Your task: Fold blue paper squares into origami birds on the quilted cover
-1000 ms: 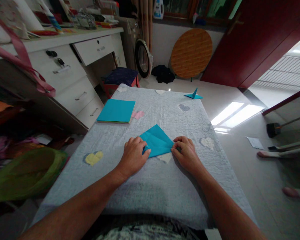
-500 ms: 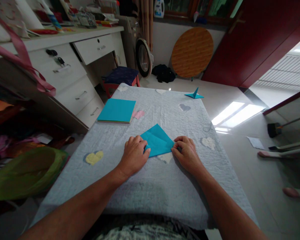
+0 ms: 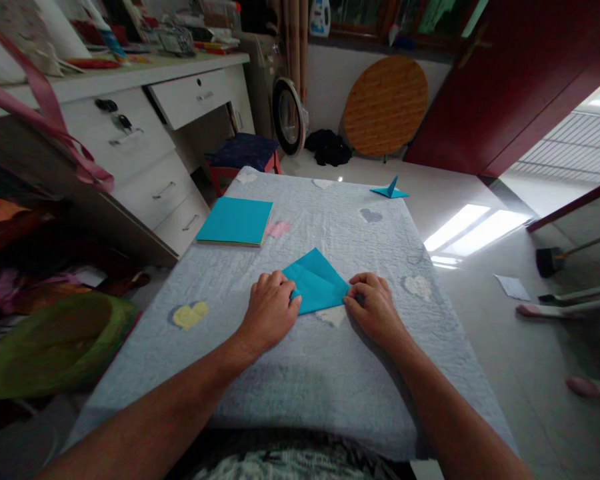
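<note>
I've got the folded blue paper [image 3: 317, 281] on my feed, approx. flat mid-way across the cloth-covered table [image 3: 300, 380], one pt. aimed away from me, w/ a few faint creases on top. L hand [image 3: 273, 299] is closed on its left corner, thumb at the near edge, fingers curled over; R hand [image 3: 374, 300] has the right corner b/w thumb & bent fingers. Can't tell how hard either presses. A pale heart patch [image 3: 335, 316] pokes out under the near edge, b/w the hands. Yellow heart patch [image 3: 190, 315] lies left of L hand. Sq. paper stack [image 3: 236, 221], blue on top, sits farther off, left side, apart from the folded sheet; pink patch [image 3: 279, 229] just beside it. Small blue folded pc. [image 3: 391, 191], one pt. sticking up, is near the far-right corner. Beyond: dark-topped stool [image 3: 243, 152], washing machine [image 3: 260, 70] w/ door open, dark cloth heap [image 3: 329, 147], round wooden board [image 3: 386, 105] leaning upright.
</note>
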Tool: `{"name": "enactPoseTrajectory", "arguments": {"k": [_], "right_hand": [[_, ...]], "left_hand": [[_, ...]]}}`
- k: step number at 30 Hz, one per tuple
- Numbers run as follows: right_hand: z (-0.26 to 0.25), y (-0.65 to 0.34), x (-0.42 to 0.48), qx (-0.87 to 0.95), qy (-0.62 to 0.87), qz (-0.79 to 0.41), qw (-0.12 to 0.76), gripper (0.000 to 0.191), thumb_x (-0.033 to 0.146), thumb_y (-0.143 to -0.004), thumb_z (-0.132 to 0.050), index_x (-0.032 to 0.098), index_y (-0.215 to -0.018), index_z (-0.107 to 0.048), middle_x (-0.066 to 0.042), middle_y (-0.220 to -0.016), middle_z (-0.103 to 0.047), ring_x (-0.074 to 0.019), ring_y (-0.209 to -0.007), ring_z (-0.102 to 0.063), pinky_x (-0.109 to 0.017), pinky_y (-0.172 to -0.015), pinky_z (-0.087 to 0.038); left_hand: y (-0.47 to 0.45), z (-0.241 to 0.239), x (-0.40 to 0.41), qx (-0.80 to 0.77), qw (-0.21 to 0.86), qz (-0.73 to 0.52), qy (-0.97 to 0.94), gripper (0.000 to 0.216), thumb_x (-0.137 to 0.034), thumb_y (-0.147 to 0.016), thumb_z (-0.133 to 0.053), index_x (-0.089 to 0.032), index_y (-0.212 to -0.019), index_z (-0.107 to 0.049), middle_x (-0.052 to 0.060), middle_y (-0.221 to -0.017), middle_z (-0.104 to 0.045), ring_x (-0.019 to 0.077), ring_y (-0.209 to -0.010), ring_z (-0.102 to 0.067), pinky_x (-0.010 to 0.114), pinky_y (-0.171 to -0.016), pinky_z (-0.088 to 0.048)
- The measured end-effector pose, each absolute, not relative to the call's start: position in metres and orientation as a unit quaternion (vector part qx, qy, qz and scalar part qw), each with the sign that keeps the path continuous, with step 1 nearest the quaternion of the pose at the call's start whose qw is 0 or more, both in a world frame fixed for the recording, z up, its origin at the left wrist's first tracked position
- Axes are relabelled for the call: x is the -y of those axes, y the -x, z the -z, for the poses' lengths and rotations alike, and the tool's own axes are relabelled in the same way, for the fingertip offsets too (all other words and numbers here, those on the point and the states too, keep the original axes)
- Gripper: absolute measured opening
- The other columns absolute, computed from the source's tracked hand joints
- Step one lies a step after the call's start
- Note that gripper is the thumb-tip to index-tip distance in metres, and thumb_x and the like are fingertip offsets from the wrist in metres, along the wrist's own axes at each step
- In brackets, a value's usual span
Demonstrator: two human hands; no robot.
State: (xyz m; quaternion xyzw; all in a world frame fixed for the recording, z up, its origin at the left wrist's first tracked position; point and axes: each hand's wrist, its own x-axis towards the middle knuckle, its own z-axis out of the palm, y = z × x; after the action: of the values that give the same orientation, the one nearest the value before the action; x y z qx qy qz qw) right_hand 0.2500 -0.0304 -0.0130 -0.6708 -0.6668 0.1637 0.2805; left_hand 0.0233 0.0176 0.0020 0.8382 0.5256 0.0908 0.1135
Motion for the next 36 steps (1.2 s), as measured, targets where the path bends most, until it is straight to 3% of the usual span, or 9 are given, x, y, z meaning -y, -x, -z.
{"name": "enactPoseTrajectory", "arguments": {"k": [8, 14, 18, 23, 26, 28, 33, 36], "right_hand": [[0.015, -0.25, 0.03, 0.662, 0.673, -0.164, 0.286, 0.01, 0.019, -0.08, -0.064, 0.021, -0.071, -0.064, -0.008, -0.105, -0.062, -0.0274, -0.103, -0.052, -0.045, -0.092, -0.039], [0.015, -0.251, 0.03, 0.661, 0.675, -0.16, 0.287, 0.01, 0.019, -0.079, -0.064, 0.021, -0.07, -0.064, -0.008, -0.106, -0.063, -0.0277, -0.103, -0.052, -0.045, -0.092, -0.04], [0.015, -0.25, 0.03, 0.661, 0.676, -0.156, 0.286, 0.01, 0.019, -0.079, -0.064, 0.022, -0.07, -0.064, -0.008, -0.105, -0.063, -0.0275, -0.102, -0.052, -0.045, -0.092, -0.04], [0.017, -0.251, 0.03, 0.66, 0.675, -0.162, 0.287, 0.01, 0.021, -0.08, -0.065, 0.022, -0.07, -0.065, -0.008, -0.106, -0.063, -0.0274, -0.103, -0.052, -0.045, -0.093, -0.04], [0.017, -0.251, 0.03, 0.657, 0.677, -0.161, 0.289, 0.01, 0.02, -0.08, -0.065, 0.021, -0.07, -0.065, -0.008, -0.105, -0.063, -0.0273, -0.103, -0.052, -0.045, -0.093, -0.04], [0.016, -0.251, 0.03, 0.657, 0.679, -0.156, 0.289, 0.01, 0.019, -0.079, -0.066, 0.021, -0.07, -0.065, -0.008, -0.105, -0.063, -0.0274, -0.103, -0.052, -0.045, -0.093, -0.04], [0.015, -0.25, 0.03, 0.658, 0.683, -0.142, 0.284, 0.01, 0.02, -0.08, -0.068, 0.021, -0.07, -0.065, -0.008, -0.105, -0.063, -0.0276, -0.102, -0.052, -0.046, -0.093, -0.04], [0.014, -0.25, 0.03, 0.658, 0.686, -0.136, 0.28, 0.011, 0.019, -0.079, -0.068, 0.021, -0.069, -0.065, -0.008, -0.104, -0.063, -0.0275, -0.102, -0.052, -0.046, -0.092, -0.04]], "left_hand": [[-0.026, -0.004, -0.013, -0.542, 0.113, -0.084, -0.828, 0.013, -0.027, -0.089, -0.057, -0.017, -0.095, -0.063, 0.01, -0.103, -0.058, 0.029, -0.101, -0.049, 0.043, -0.087, -0.043], [-0.023, 0.007, -0.008, -0.487, 0.037, -0.178, -0.854, 0.046, -0.015, -0.088, -0.056, -0.025, -0.132, -0.049, 0.01, -0.128, -0.049, 0.0293, -0.117, -0.042, 0.048, -0.098, -0.038], [-0.024, 0.008, -0.01, -0.368, 0.006, -0.176, -0.913, 0.039, -0.009, -0.091, -0.054, -0.034, -0.121, -0.061, 0.005, -0.129, -0.053, 0.0276, -0.12, -0.043, 0.046, -0.099, -0.037], [-0.027, 0.001, -0.013, -0.26, 0.028, -0.078, -0.962, 0.022, -0.019, -0.097, -0.055, -0.023, -0.115, -0.066, 0.006, -0.107, -0.066, 0.0218, -0.096, -0.057, 0.036, -0.082, -0.045], [-0.028, -0.003, -0.009, -0.261, 0.019, -0.056, -0.964, 0.024, -0.018, -0.097, -0.052, -0.019, -0.118, -0.065, 0.009, -0.109, -0.066, 0.022, -0.095, -0.059, 0.034, -0.077, -0.047], [-0.029, -0.005, -0.004, -0.269, 0.013, -0.048, -0.962, 0.03, -0.024, -0.098, -0.052, -0.019, -0.125, -0.062, 0.01, -0.112, -0.064, 0.0234, -0.097, -0.059, 0.035, -0.078, -0.047], [-0.034, -0.005, 0.006, -0.284, -0.002, -0.035, -0.958, 0.06, -0.063, -0.092, -0.051, -0.029, -0.141, -0.051, 0.011, -0.125, -0.059, 0.0286, -0.106, -0.055, 0.042, -0.087, -0.044], [-0.035, -0.003, 0.008, -0.29, -0.006, -0.023, -0.957, 0.063, -0.066, -0.091, -0.049, -0.029, -0.142, -0.05, 0.012, -0.13, -0.057, 0.0287, -0.108, -0.053, 0.043, -0.089, -0.041]]}}
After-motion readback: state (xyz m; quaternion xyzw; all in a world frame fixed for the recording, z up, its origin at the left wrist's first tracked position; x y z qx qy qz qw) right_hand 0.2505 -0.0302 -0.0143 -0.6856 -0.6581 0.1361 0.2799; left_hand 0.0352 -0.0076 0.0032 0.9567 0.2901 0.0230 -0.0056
